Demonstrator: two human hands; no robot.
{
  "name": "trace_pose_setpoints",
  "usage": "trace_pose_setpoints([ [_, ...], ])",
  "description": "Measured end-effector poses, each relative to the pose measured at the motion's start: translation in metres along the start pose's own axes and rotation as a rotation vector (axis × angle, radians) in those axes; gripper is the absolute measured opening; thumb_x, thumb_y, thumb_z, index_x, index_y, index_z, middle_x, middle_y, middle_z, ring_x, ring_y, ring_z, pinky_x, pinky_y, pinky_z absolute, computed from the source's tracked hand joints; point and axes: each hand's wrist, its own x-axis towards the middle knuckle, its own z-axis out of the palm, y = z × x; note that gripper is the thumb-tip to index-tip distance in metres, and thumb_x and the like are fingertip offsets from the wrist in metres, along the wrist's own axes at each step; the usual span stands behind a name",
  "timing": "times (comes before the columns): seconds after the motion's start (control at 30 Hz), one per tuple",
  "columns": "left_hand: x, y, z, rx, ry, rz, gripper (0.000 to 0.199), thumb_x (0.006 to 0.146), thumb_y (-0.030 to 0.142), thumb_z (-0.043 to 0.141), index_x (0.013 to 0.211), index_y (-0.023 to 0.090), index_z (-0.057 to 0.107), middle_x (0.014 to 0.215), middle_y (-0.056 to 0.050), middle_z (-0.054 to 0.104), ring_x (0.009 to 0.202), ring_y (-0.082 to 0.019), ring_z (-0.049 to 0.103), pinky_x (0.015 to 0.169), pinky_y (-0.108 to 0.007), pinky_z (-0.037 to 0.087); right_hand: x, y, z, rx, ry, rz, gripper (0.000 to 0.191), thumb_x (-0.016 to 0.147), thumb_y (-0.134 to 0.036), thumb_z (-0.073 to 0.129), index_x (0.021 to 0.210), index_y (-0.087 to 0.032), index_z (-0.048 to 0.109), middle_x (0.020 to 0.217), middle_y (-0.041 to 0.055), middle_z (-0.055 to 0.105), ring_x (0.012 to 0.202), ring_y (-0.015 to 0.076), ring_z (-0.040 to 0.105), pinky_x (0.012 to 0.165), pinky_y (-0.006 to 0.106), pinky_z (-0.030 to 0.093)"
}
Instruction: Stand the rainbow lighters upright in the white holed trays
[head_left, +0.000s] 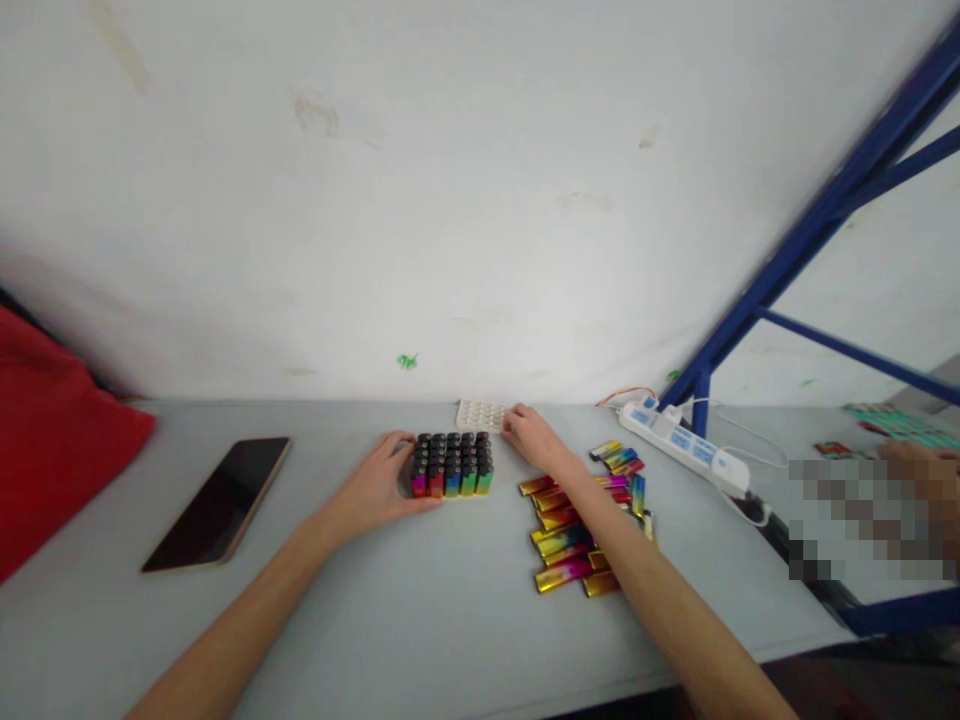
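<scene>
Several lighters [452, 470] with black tops and shiny rainbow bodies stand upright in a tight block on the table. A thin pale edge shows beneath them. My left hand [382, 477] is wrapped about the block's left side, thumb along the front and fingers at the back corner. Just behind the block lies a white tray with rows of round holes [480, 414]. The fingers of my right hand [531, 437] are bent together at that tray's right end; their tips are partly hidden. Under my right forearm lies a loose pile of metallic lighters [559, 542], partly covered by the arm.
A dark tablet [217, 505] lies at left, near a red cloth [60, 440]. At right, a white power strip [686, 445] with cables sits by a blue metal frame [799, 250]. A pale wall closes the table's back. Beyond the frame another person's hand [919, 465] shows.
</scene>
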Motion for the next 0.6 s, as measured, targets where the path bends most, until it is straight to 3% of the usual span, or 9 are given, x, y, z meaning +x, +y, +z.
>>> trace_pose_setpoints([
  [0.13, 0.002, -0.013, -0.002, 0.072, 0.052, -0.052, 0.061, 0.079, 0.070, 0.084, 0.112, 0.020, 0.075, 0.124, -0.014, 0.067, 0.123, -0.039, 0.064, 0.114, -0.058, 0.056, -0.023, 0.014, -0.031, 0.048, 0.072, 0.007, 0.009, 0.101, -0.011, 0.064, 0.097, -0.017, 0.069, 0.108, 0.0113, 0.070, 0.101, 0.0230, 0.066, 0.099, 0.040, 0.055],
  [0.23, 0.009, -0.024, 0.003, 0.082, 0.070, -0.089, 0.065, 0.081, 0.075, 0.080, 0.110, 0.018, 0.074, 0.117, -0.014, 0.068, 0.118, -0.038, 0.063, 0.110, -0.058, 0.056, -0.062, 0.015, -0.064, 0.231, 0.184, -0.069, 0.010, 0.105, -0.020, 0.062, 0.096, -0.021, 0.068, 0.106, 0.0092, 0.070, 0.103, 0.0246, 0.068, 0.099, 0.043, 0.057],
  [0.33, 0.025, -0.033, 0.010, 0.086, 0.081, -0.117, 0.067, 0.080, 0.078, 0.078, 0.107, 0.018, 0.073, 0.113, -0.012, 0.067, 0.113, -0.036, 0.062, 0.108, -0.056, 0.056, -0.108, -0.001, -0.082, 0.341, 0.139, -0.113, 0.013, 0.107, -0.027, 0.065, 0.095, -0.024, 0.067, 0.115, 0.0080, 0.071, 0.113, 0.0247, 0.069, 0.107, 0.044, 0.055],
  [0.47, 0.057, -0.039, 0.018, 0.111, 0.063, -0.137, 0.066, 0.078, 0.079, 0.077, 0.099, 0.017, 0.073, 0.106, -0.011, 0.065, 0.110, -0.036, 0.062, 0.107, -0.054, 0.055, -0.138, -0.039, -0.066, 0.323, 0.012, -0.177, 0.007, 0.106, -0.021, 0.069, 0.100, -0.024, 0.066, 0.124, 0.0083, 0.071, 0.121, 0.0244, 0.068, 0.109, 0.042, 0.055],
  [0.6, 0.085, -0.038, 0.029, 0.147, 0.104, -0.172, 0.065, 0.081, 0.076, 0.075, 0.108, 0.018, 0.070, 0.109, -0.013, 0.064, 0.114, -0.039, 0.060, 0.111, -0.057, 0.051, -0.124, -0.073, -0.035, 0.085, -0.084, -0.215, 0.009, 0.100, -0.015, 0.076, 0.106, -0.018, 0.070, 0.125, 0.0138, 0.072, 0.121, 0.0308, 0.068, 0.108, 0.048, 0.058],
])
